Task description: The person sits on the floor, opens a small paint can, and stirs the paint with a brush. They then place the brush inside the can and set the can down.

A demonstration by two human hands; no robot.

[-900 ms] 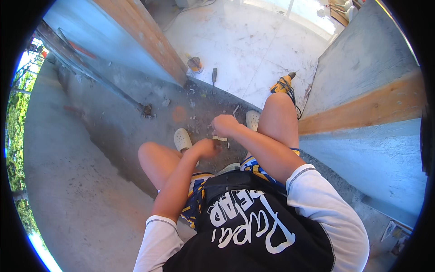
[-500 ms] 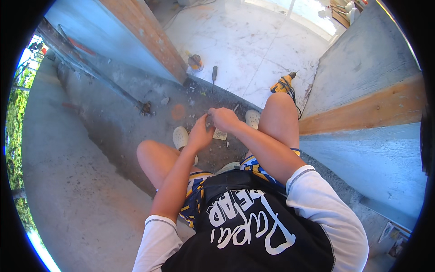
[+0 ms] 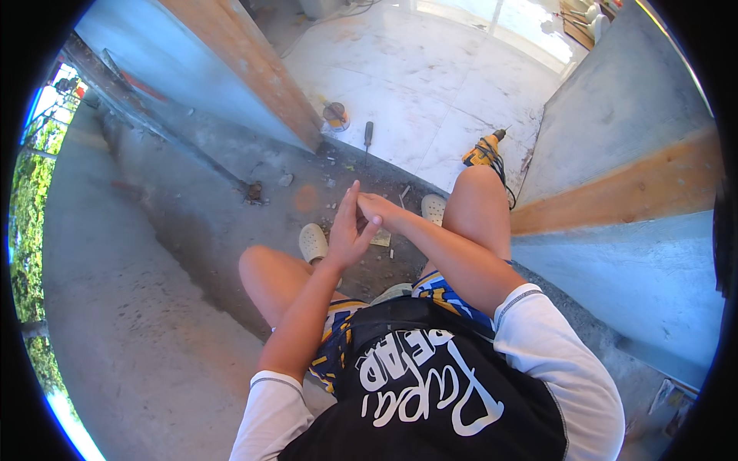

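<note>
The left hand (image 3: 350, 237) is pointing away from the body, its long axis leaning slightly right; its fingers are standing straight and close together, the thumb apart and reaching toward the right hand (image 3: 380, 213). The right hand is coming across from the right, pointing left and touching the left hand; how far its fingers are closing I cannot tell, since the left hand is partly covering them. Whether anything small is sitting between the hands I cannot tell either.

Nearest them, a pale piece (image 3: 381, 240) is lying on the grey ground (image 3: 231, 223) between the sandals (image 3: 313, 241), just below the hands in view; they are partly hiding it, so its long axis is unclear.

Farther out, the screwdriver (image 3: 369, 135) is lying across the edge of the white floor (image 3: 415, 100), its tip pointing back toward the person. The drill (image 3: 483, 153) is lying beyond the right knee, its bit pointing away and rightward. The white floor is stretching between the left wall (image 3: 192, 77) and the right wall (image 3: 615, 100), with the can (image 3: 336, 117) standing near the left one.
</note>
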